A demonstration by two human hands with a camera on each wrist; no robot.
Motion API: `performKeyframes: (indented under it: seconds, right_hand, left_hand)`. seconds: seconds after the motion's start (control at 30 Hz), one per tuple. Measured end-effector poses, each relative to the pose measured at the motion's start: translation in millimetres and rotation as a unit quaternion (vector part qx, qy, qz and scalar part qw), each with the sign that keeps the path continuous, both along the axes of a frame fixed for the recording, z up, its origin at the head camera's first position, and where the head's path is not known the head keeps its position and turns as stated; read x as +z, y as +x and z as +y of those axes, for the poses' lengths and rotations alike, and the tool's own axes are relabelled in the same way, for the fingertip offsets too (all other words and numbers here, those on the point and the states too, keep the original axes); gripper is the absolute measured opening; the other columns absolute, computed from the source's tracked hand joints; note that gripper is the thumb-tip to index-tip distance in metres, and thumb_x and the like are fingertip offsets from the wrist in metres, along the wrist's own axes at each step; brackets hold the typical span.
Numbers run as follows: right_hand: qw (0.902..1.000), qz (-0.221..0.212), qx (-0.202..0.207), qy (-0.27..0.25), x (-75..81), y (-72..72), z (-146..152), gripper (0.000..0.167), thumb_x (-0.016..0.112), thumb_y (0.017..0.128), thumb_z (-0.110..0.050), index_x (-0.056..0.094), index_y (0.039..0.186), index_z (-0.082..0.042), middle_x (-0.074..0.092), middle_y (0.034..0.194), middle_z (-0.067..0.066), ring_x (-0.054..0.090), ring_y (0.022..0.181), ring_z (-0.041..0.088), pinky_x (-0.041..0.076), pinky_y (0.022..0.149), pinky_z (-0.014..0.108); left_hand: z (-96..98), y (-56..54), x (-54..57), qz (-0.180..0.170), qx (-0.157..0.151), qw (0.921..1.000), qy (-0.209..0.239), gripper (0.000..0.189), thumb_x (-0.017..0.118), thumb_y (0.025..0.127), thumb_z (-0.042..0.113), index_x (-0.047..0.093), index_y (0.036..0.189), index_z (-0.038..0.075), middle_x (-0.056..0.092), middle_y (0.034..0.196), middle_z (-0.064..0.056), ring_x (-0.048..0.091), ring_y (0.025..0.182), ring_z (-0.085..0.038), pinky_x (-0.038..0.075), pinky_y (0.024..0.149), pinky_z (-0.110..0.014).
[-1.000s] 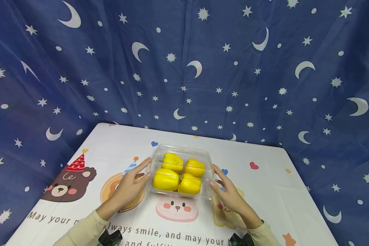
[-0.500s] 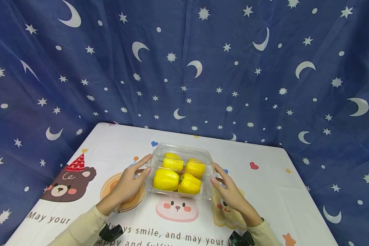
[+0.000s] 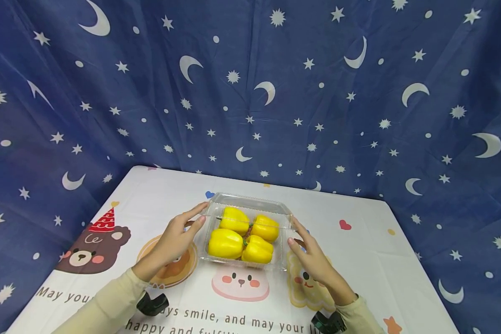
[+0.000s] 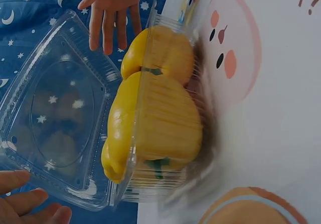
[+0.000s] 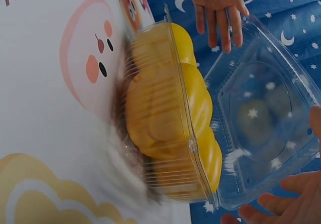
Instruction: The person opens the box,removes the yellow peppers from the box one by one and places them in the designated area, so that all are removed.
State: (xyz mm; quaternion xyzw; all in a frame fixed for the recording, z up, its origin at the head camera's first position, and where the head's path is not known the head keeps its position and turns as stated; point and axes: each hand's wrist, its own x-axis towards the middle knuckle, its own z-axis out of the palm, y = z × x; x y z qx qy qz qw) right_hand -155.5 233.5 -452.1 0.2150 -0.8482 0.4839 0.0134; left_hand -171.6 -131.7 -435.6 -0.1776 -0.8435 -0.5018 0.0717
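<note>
A clear plastic clamshell box [image 3: 206,257] sits on the table with several yellow bell peppers [image 3: 225,244] inside. Its hinged lid [image 3: 248,200] is raised at the back, tilted above the rear peppers. My left hand [image 3: 178,236] is at the lid's left side, fingers extended, fingertips right at its edge. On the opposite side my right hand [image 3: 313,255] mirrors it, fingertips close against the lid's right edge. Both wrist views show the steeply raised lid [image 4: 57,118] and ribbed box wall [image 5: 165,184]; the far hand's fingers look straight.
A white tablecloth [image 3: 359,246] printed with cartoon animals and lettering covers the table. Behind it hangs a dark blue curtain [image 3: 250,93] with moons and stars. Dark wrist devices [image 3: 152,305] sit at both sleeve cuffs.
The lid has swung further up and back, so the rear peppers show more clearly. Both hands have moved slightly away from the body along with it. The box and peppers stay put.
</note>
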Motion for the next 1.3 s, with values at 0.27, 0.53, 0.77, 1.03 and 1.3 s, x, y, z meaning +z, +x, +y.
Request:
performKeyframes:
  seconds: [0.27,0.53,0.77,1.03,1.3]
  right_hand:
    - [1.0000,-0.004,-0.003,-0.003,-0.8,-1.8,3,0.065,0.048,0.106,-0.013,0.015,0.161,0.001,0.019,0.167,0.026,0.032,0.146,0.053,0.038,0.110,0.066]
    - [1.0000,0.001,-0.007,0.001,-4.1,-1.2,5,0.062,0.048,0.106,-0.010,0.020,0.159,0.005,0.025,0.163,0.030,0.034,0.143,0.057,0.036,0.109,0.068]
    - [1.0000,-0.008,-0.002,-0.001,-10.1,-1.5,6,0.056,0.049,0.105,-0.010,0.030,0.155,0.006,0.028,0.162,0.029,0.035,0.142,0.058,0.037,0.108,0.071]
    - [0.9978,-0.064,0.002,-0.013,-19.1,-2.2,4,0.053,0.046,0.107,-0.015,0.033,0.154,0.005,0.025,0.162,0.033,0.034,0.144,0.057,0.036,0.111,0.072]
    - [0.9974,-0.071,0.012,-0.003,-28.9,-3.5,4,0.051,0.048,0.107,-0.014,0.037,0.152,0.005,0.026,0.161,0.033,0.034,0.143,0.057,0.043,0.108,0.065]
  left_hand:
    - [1.4,-4.7,5.5,-0.005,-0.007,1.0000,0.001,0.046,0.049,0.107,0.021,0.048,0.150,0.003,0.051,0.153,-0.016,0.048,0.143,-0.037,0.050,0.107,-0.055]
    - [1.7,-9.4,11.0,-0.005,-0.019,0.9998,0.004,0.048,0.046,0.108,0.023,0.044,0.152,0.003,0.048,0.155,-0.018,0.045,0.144,-0.040,0.047,0.109,-0.060]
    - [0.8,-16.0,16.8,-0.010,-0.022,0.9997,-0.004,0.048,0.046,0.108,0.023,0.043,0.152,0.003,0.047,0.156,-0.018,0.046,0.143,-0.039,0.045,0.110,-0.061]
    - [1.3,-24.2,22.9,-0.019,-0.031,0.9993,0.003,0.049,0.043,0.109,0.024,0.041,0.153,0.001,0.043,0.158,-0.019,0.042,0.146,-0.040,0.042,0.112,-0.060]
    - [1.7,-34.6,26.8,-0.012,-0.044,0.9986,0.026,0.048,0.041,0.110,0.020,0.040,0.152,-0.002,0.043,0.158,-0.019,0.041,0.146,-0.040,0.042,0.113,-0.057]
